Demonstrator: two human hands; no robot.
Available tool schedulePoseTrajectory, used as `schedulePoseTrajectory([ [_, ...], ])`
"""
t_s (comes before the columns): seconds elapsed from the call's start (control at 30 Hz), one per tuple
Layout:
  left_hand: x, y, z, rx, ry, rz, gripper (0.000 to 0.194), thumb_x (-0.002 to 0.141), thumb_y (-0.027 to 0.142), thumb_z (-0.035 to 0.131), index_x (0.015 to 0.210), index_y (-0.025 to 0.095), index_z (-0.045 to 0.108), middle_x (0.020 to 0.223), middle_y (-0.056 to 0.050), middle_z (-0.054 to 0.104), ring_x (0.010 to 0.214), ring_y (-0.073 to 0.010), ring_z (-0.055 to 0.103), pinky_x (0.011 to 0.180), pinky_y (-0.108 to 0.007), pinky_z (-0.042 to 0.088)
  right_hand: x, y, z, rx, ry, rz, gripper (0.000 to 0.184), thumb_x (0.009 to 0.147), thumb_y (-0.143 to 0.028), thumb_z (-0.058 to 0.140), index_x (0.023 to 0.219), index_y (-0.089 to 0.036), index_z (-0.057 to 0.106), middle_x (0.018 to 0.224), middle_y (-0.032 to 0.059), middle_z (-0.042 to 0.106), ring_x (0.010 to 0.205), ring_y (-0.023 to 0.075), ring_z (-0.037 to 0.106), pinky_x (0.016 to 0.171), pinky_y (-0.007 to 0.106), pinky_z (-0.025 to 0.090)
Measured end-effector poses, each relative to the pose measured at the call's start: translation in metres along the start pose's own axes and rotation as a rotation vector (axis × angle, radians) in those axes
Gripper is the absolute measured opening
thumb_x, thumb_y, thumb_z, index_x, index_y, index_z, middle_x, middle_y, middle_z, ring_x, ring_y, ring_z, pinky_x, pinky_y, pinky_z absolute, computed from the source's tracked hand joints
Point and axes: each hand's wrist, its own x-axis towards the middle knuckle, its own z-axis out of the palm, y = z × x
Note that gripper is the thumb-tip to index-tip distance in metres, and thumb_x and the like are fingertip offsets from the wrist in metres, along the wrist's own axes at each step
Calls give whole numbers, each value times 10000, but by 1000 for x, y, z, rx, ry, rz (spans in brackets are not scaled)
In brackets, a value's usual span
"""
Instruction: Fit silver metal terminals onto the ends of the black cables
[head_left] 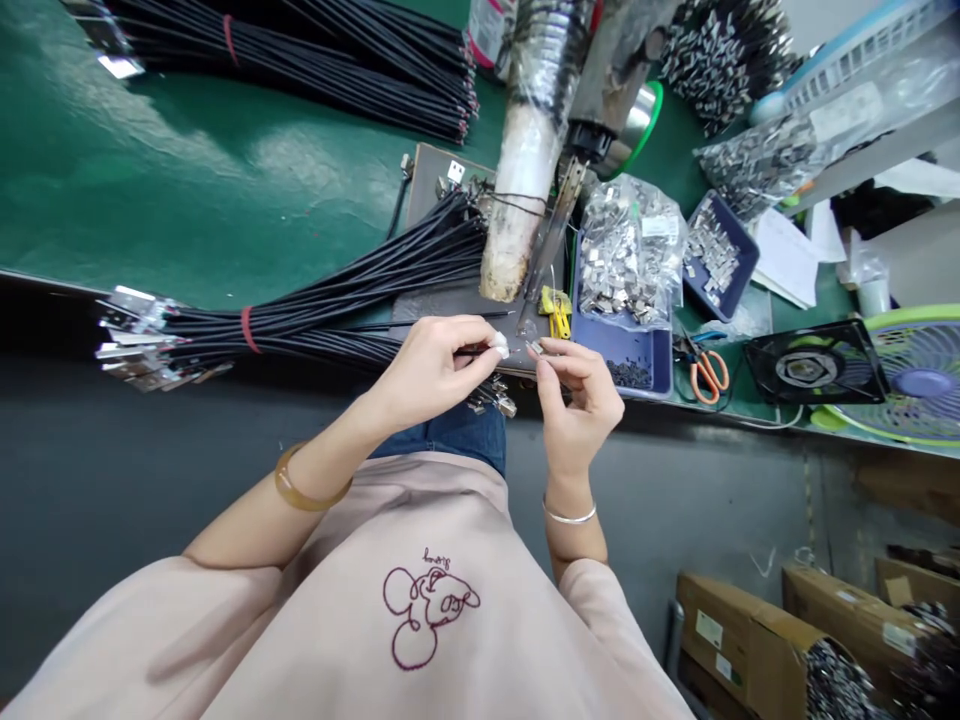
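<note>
My left hand [439,362] is closed in a pinch round the end of a black cable, with something white at its fingertips. Just to the right, my right hand [577,400] pinches a small metal connector shell [535,347] between thumb and fingers. A narrow gap separates the two sets of fingertips. Beside my left hand lies a bundle of black cables [315,300], tied with a red band [250,330] and ending in metal plugs [139,340] at the left. Behind my hands, a yellow cutter [557,318] rests near the board's edge.
A wrapped nozzle-like tube [517,200] hangs over the dark board [457,305]. At the right are a blue tray [660,365] with a bag of connectors [630,255], a smaller tray [739,290], orange-handled scissors [707,375] and a fan [915,385]. More cables [337,65] lie behind.
</note>
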Motion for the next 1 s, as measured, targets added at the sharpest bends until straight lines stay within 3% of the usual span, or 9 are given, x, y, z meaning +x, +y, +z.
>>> schedulePoseTrajectory([
  [0.27, -1, 0, -1, -116, -27, -33, 108, 834, 154, 632, 747, 138, 693, 669, 13, 562, 579, -79, 446, 538, -213, 328, -2, 6, 5, 219, -66, 153, 63, 916, -278, 659, 898, -218, 657, 1053, 44, 736, 923, 165, 756, 832, 323, 644],
  [0.43, -3, -1, 1, -139, -2, -61, 90, 816, 148, 653, 729, 136, 676, 659, 22, 551, 563, -69, 429, 526, -211, 321, -3, 6, 5, 209, 1, 92, 19, 924, -243, 647, 916, -229, 656, 1059, 38, 731, 901, 167, 763, 807, 325, 652],
  [0.67, -5, -4, 7, -77, 54, -34, 85, 834, 175, 656, 767, 132, 684, 650, 24, 531, 560, -76, 437, 522, -219, 336, -6, 3, 6, 24, 14, -168, 131, 883, -127, 668, 950, -239, 685, 1037, 21, 761, 963, 169, 748, 869, 352, 650],
  [0.87, -8, -4, 13, -21, 138, 11, 92, 852, 157, 633, 765, 137, 656, 665, 21, 524, 547, -74, 418, 518, -218, 336, -8, 3, 4, 86, -17, -38, 91, 901, -140, 654, 940, -217, 678, 1031, 32, 754, 937, 154, 753, 800, 301, 658],
  [1.0, -10, -2, 14, -7, 142, -26, 101, 891, 173, 603, 821, 140, 668, 684, 11, 599, 556, -76, 430, 542, -217, 348, -9, 1, 5, 132, -20, -26, 70, 907, -156, 656, 937, -218, 669, 1025, 27, 754, 927, 152, 758, 796, 293, 659],
])
